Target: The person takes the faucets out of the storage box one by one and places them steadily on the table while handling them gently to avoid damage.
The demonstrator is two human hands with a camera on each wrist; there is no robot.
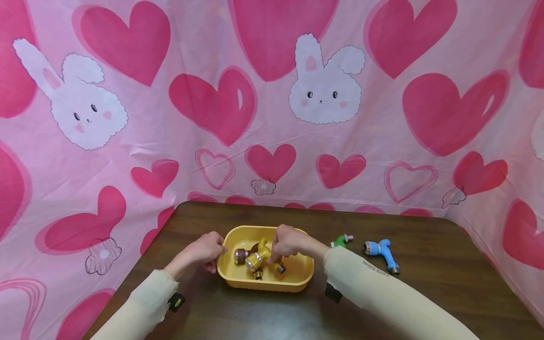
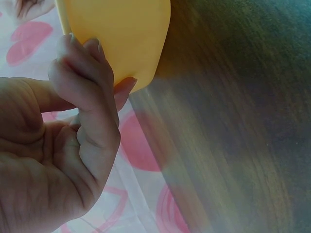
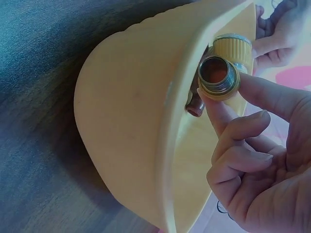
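A yellow plastic basin [image 1: 268,285] stands on the table. My left hand [image 1: 209,249] grips its left end, the thumb and curled fingers at the rim; in the left wrist view the basin wall [image 2: 126,43] shows beside the fingers. Over the basin, my right hand [image 1: 288,242] pinches a yellow Y-shaped pipe fitting [image 1: 264,249] between thumb and index finger. Its threaded metal end [image 3: 218,80] faces the camera in the right wrist view. A brown pipe fitting [image 1: 240,256] lies in the basin, partly hidden behind the yellow one.
Right of the basin lies a blue Y-shaped pipe fitting [image 1: 384,255]. A green fitting [image 1: 340,241] sits between it and the basin, partly hidden by my right sleeve [image 1: 374,283]. The brown wooden table [image 1: 229,314] meets a pink heart-print cloth [image 1: 272,118] at the back and sides.
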